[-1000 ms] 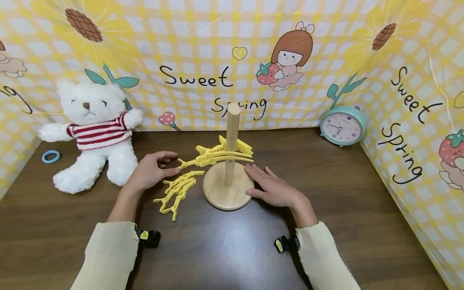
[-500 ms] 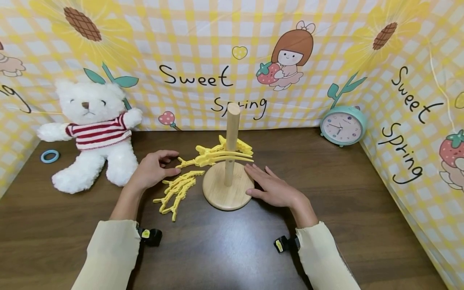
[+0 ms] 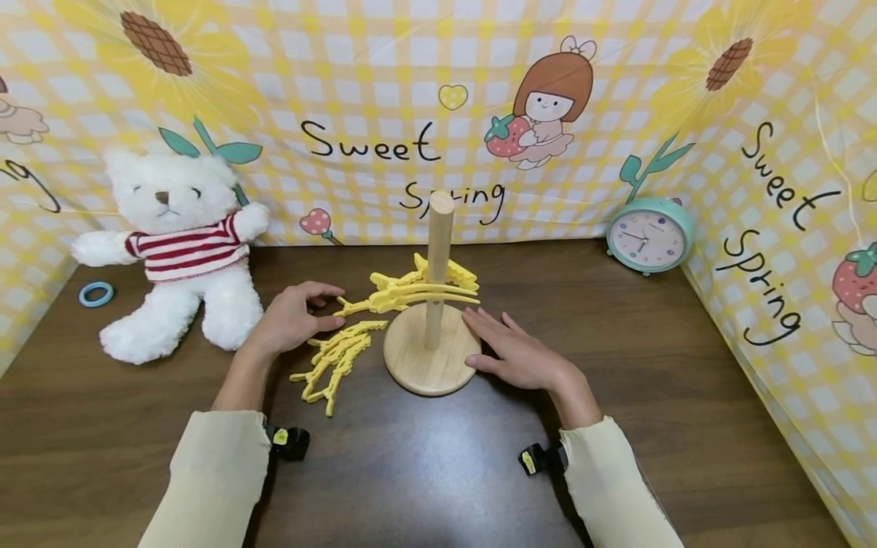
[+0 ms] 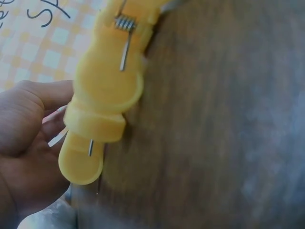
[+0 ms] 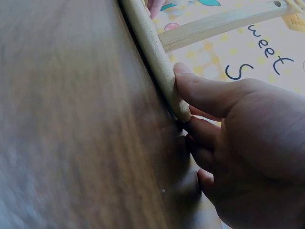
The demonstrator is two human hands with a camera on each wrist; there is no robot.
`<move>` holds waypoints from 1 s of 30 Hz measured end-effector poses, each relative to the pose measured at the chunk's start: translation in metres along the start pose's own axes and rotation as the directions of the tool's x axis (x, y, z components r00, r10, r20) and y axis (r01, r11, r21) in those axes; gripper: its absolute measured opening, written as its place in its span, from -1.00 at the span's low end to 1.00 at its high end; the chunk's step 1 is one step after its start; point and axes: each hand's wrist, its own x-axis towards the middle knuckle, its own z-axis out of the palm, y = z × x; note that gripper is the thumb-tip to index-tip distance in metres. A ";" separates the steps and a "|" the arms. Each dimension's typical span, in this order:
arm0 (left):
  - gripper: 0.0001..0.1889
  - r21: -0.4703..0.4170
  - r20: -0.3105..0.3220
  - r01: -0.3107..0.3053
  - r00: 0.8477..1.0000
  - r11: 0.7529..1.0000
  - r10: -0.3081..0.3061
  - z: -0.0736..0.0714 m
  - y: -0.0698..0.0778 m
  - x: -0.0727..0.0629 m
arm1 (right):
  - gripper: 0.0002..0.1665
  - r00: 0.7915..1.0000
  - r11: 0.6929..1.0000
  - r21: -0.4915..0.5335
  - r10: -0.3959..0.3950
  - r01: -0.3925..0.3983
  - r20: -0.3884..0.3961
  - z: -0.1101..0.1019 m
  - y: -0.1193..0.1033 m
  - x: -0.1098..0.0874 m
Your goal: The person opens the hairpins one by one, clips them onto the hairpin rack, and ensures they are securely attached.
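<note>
Tabletop point(image 3: 425, 472) bears a wooden stand point(image 3: 433, 331) touching the right hand point(image 3: 524, 354).

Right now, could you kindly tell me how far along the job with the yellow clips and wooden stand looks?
Seemingly done: the wooden stand is upright, with yellow clips at its post.
In hand: the right hand touches the round base; the left hand is beside those clips, not visibly gripping.
Remaining, probably: the loose clips on the table, apart from the stand.
</note>
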 end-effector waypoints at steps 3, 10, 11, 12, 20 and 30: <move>-0.52 0.002 -0.016 -0.008 1.000 1.000 0.008 0.000 0.002 0.000 | -0.14 1.000 1.000 -0.001 -0.003 0.003 -0.001 0.000 0.001 0.000; -0.58 -0.039 -0.059 -0.030 0.998 0.999 0.027 -0.001 0.005 0.000 | -0.14 1.000 1.000 -0.006 -0.009 0.009 -0.001 0.000 0.001 0.001; -0.58 -0.045 -0.071 -0.037 0.997 0.998 0.033 -0.001 0.006 0.001 | -0.14 1.000 1.000 -0.006 -0.009 0.009 -0.001 0.000 0.002 0.001; -0.59 -0.049 -0.085 -0.042 0.996 0.998 0.038 -0.001 0.007 0.000 | -0.14 1.000 1.000 -0.006 -0.008 0.008 -0.001 0.000 0.002 0.001; -0.55 -0.073 -0.204 -0.081 0.977 0.994 0.065 -0.001 0.019 -0.002 | -0.14 1.000 1.000 -0.003 -0.005 0.005 0.000 -0.001 0.002 0.000; -0.58 -0.086 -0.328 -0.184 0.933 0.979 0.147 -0.004 0.031 -0.010 | -0.15 1.000 1.000 -0.013 -0.001 0.001 0.001 -0.001 0.002 -0.001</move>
